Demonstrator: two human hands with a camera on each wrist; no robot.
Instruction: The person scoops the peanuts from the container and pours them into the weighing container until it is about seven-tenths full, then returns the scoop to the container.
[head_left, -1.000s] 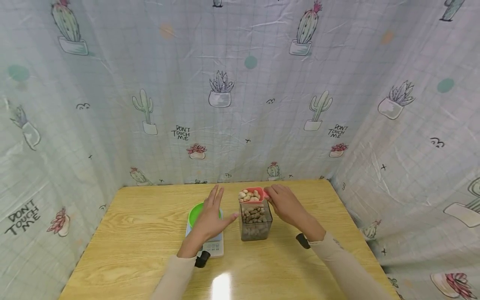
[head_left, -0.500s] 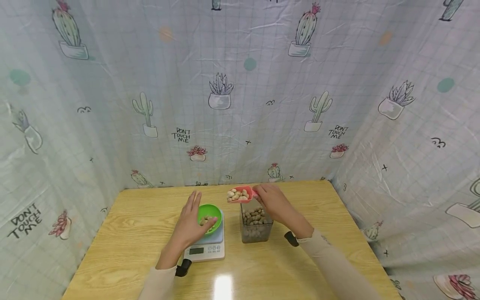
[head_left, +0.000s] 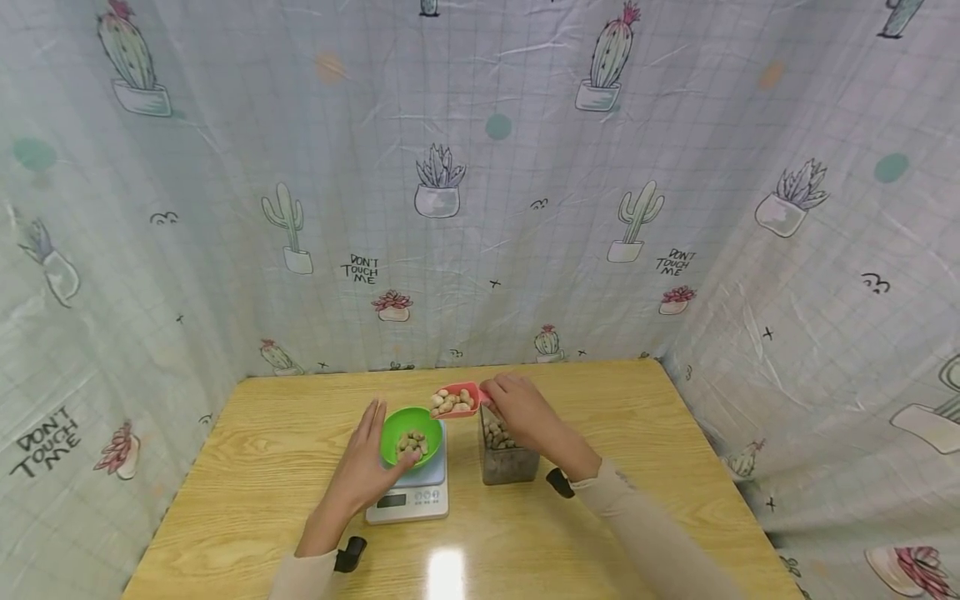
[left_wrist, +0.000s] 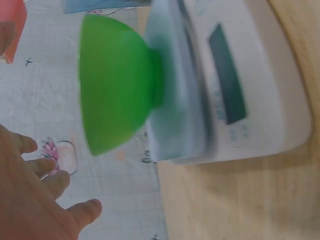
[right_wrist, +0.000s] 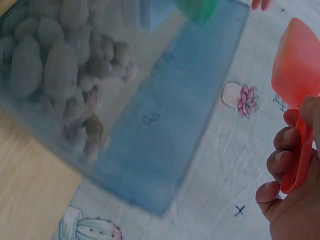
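Note:
My right hand (head_left: pixel 521 412) grips the handle of a red scoop (right_wrist: pixel 296 65) loaded with peanuts in their shells (head_left: pixel 452 402). In the head view the scoop's front edge overlaps the right rim of a green bowl (head_left: pixel 390 433), which holds some peanuts. The bowl stands on the blue platform of a white kitchen scale (left_wrist: pixel 270 100). Beside the bowl's left side, my left hand (head_left: pixel 362 462) has its fingers extended and holds nothing. A clear grey container (head_left: pixel 510 467), partly filled with peanuts, stands right of the scale, partly under my right hand.
All of this is on a wooden table (head_left: pixel 262 467). Behind and to both sides hangs a cactus-print curtain (head_left: pixel 480 292), close to the table's back edge. A black wrist strap (head_left: pixel 350 554) shows below my left hand.
The right hand has carried the loaded scoop left, from above the container to the bowl's rim. The left hand has moved left and down, uncovering the bowl and scale display.

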